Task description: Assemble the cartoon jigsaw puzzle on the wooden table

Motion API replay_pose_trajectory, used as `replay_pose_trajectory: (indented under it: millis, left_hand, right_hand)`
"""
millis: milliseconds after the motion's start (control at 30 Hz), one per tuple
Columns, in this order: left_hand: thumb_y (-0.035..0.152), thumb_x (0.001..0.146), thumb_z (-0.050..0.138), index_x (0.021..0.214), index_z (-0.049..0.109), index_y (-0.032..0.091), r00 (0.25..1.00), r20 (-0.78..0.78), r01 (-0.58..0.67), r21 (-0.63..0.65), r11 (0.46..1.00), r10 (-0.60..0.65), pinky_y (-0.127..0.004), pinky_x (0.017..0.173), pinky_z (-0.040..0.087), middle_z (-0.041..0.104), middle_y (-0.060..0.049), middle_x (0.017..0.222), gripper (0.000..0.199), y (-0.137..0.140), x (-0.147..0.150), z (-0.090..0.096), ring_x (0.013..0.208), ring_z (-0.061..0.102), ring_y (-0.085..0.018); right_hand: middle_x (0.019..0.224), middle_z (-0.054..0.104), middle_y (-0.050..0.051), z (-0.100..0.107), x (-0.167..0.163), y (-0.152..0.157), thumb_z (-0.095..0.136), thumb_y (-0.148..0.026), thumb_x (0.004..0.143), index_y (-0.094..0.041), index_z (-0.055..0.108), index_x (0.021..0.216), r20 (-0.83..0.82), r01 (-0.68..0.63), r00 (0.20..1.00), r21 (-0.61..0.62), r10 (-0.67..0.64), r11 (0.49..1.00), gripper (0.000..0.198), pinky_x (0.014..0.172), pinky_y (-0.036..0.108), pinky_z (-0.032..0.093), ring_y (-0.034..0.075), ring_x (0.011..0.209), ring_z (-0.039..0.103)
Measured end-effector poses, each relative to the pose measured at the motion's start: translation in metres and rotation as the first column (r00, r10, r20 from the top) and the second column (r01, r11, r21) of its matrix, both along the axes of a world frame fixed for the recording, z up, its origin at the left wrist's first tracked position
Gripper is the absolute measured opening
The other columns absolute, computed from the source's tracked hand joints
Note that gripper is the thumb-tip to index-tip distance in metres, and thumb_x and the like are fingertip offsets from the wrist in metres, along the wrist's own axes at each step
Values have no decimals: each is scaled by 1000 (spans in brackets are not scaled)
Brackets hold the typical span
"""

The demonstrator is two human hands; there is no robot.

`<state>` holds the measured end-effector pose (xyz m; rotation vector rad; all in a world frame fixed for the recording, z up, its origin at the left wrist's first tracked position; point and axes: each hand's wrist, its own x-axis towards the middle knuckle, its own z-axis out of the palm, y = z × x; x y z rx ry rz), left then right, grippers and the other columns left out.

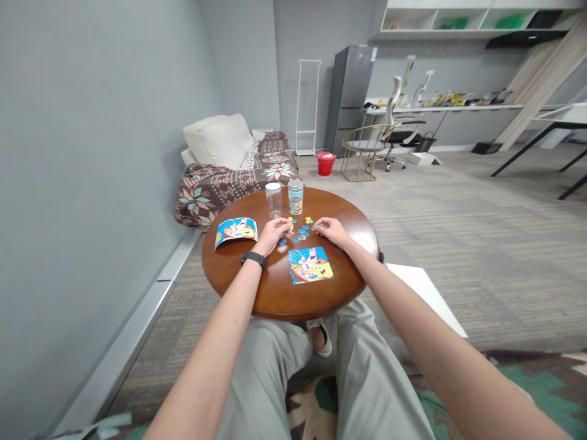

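Observation:
On a round brown table (284, 299), my left hand (275, 234) has its fingertips pinched at a small pale jigsaw piece (291, 228). My right hand (332, 231) is closed in a pinch, its fingertips at a small blue jigsaw piece (313, 228). Several loose jigsaw pieces (302, 231), blue and yellow, lie between the two hands. Nearer to me is a joined cartoon jigsaw puzzle (312, 266), its left edge uneven. A curled picture sheet (236, 230) with a similar scene stands left of my left hand.
Behind the hands stand a clear jar (274, 201) with a white lid and a printed jar (296, 198) with a metallic lid. A patterned couch (215, 183) borders the table at the back left. A red bin (326, 165) and a gold-framed chair (367, 146) stand farther off.

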<state>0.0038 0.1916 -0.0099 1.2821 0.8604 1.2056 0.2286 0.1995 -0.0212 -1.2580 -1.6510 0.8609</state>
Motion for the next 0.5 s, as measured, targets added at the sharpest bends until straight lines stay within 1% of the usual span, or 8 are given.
replay_pose_trajectory:
  millis: [133, 233, 333, 433, 500]
  left_hand:
    - [39, 66, 78, 80, 66, 13, 1000, 3, -5, 7, 1000, 5, -21, 54, 48, 59, 0, 65, 31, 3, 0, -3, 57, 56, -9]
    - [37, 65, 79, 81, 66, 13, 999, 34, 1, 7, 1000, -1, -22, 60, 51, 63, -1, 71, 32, 3, 0, -4, 63, 60, -10]
    - [32, 63, 80, 85, 64, 14, 999, 47, 19, -5, 1000, -19, -25, 68, 53, 66, -2, 77, 33, 2, 0, -3, 71, 65, -12]
    - [28, 61, 81, 84, 59, 14, 998, 58, 29, -16, 999, -28, -27, 72, 53, 67, -2, 79, 34, -1, -1, -1, 76, 68, -15]
    - [27, 60, 82, 80, 55, 15, 998, 61, 36, -14, 999, -35, -27, 73, 53, 67, -2, 79, 36, -2, -1, 0, 79, 69, -17]
  right_hand:
    - [62, 67, 2, 2, 1, 0, 59, -27, 73, -16, 71, 75, 26, -13, 1000, 3, 13, 1000, 17, 57, 23, 44, 12, 56, 56]
    - [64, 69, 2, 2, 1, 0, 57, -25, 73, -16, 73, 74, 29, -18, 999, 0, 18, 1000, 19, 61, 23, 46, 13, 61, 59]
    - [65, 70, 2, 2, 1, 0, 55, -21, 71, -17, 73, 71, 38, -7, 999, 10, 7, 1000, 18, 64, 23, 47, 14, 64, 61]
    - [63, 69, 1, 1, 0, 0, 55, -19, 70, -16, 72, 71, 27, -2, 1000, 12, 1, 1000, 17, 60, 22, 46, 13, 61, 60]
    - [60, 67, 1, 1, -1, -1, 58, -20, 69, -16, 69, 72, -13, -2, 1000, -4, 2, 1000, 12, 56, 22, 45, 12, 57, 59]
